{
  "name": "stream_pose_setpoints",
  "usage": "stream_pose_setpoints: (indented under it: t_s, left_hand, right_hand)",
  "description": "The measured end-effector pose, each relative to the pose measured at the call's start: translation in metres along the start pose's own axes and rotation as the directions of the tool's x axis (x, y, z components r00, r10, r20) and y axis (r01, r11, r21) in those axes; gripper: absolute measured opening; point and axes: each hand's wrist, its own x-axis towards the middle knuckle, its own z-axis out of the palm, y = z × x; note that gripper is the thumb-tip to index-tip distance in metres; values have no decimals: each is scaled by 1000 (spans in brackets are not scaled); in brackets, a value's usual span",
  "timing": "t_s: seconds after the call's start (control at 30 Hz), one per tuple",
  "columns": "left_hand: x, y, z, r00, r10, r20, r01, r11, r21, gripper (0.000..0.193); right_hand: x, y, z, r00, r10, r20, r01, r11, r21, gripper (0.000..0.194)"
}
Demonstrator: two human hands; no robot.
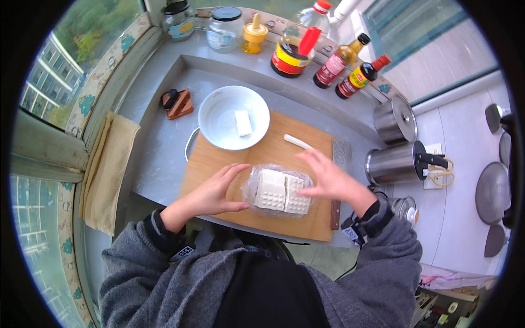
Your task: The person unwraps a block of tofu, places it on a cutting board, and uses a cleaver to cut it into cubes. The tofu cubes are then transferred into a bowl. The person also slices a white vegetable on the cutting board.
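Note:
White tofu blocks (272, 189) with a raised dot pattern lie on a clear plastic bag (251, 184) on the wooden cutting board (221, 176). My left hand (217, 190) is at their left side, fingers apart and empty. On the right my right hand (326, 176) hovers with thumb and fingers spread, its thumb near the tofu's edge; whether it touches cannot be told. A white bowl (213, 123) behind holds one small tofu piece (243, 123). Beyond my right fingertips lies a white scallion stalk (297, 142). Partly hidden by my right forearm, a cleaver (341, 153) rests along the board's right edge.
A soy sauce bottle (356, 80), another sauce bottle (334, 65), a jug (289, 59) and glass jars (224, 33) line the back ledge. Steel pots (393, 166) stand right. A brown wooden holder (178, 104) sits back left; a beige towel (108, 172) drapes the left sill.

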Motion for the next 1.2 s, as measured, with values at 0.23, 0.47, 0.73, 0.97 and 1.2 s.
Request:
stream_pose_setpoints:
  t_s: [0.23, 0.47, 0.73, 0.97, 1.2]
  left_hand:
    - [51, 22, 47, 987, 76, 142, -135, 870, 473, 118]
    - [61, 17, 81, 996, 23, 83, -68, 800, 596, 101]
    - [65, 5, 71, 988, 110, 106, -148, 856, 496, 91]
    - [62, 9, 65, 980, 158, 122, -199, 846, 495, 93]
    - [39, -10, 36, 988, -38, -149, 65, 981, 185, 72]
  right_hand:
    - [-38, -11, 74, 970, 240, 25, -238, 969, -61, 113]
    - [-28, -15, 94, 953, 295, -68, -298, 954, -42, 104]
    - [-22, -2, 92, 977, 167, -133, -158, 985, 72, 93]
    - [-20, 0, 87, 979, 194, -65, -189, 980, 69, 96]
    - [-53, 17, 79, 917, 317, -244, -247, 928, 279, 81]
